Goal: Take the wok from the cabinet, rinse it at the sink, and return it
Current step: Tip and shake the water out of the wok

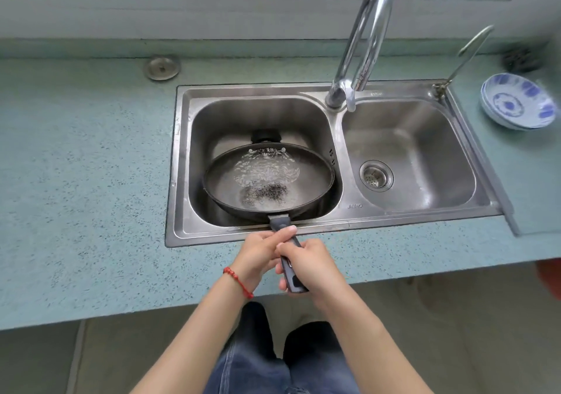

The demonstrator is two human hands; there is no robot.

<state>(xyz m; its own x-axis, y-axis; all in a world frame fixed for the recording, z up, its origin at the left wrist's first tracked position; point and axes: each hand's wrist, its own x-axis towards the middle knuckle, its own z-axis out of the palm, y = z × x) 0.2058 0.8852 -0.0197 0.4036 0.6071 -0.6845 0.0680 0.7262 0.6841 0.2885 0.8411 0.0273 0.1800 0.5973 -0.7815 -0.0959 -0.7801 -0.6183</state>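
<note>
A black wok [312, 178] sits low in the left basin of a steel double sink [334, 220], with rippling water pooled in its bottom. Its dark handle reaches back over the sink's front rim. My left hand [262, 252] grips the handle near the rim, thumb lying along the top. My right hand [306, 267] grips the handle's end just behind it. A chrome gooseneck tap [368, 29] rises between the two basins; no water stream shows under it.
The right basin has a round drain strainer [376, 175]. Stacked blue-and-white bowls [517, 102] stand on the teal counter [85, 166] at the far right. A round metal cap [161, 67] lies behind the sink at the left. A thin second spout [467, 52] stands at the sink's back right corner.
</note>
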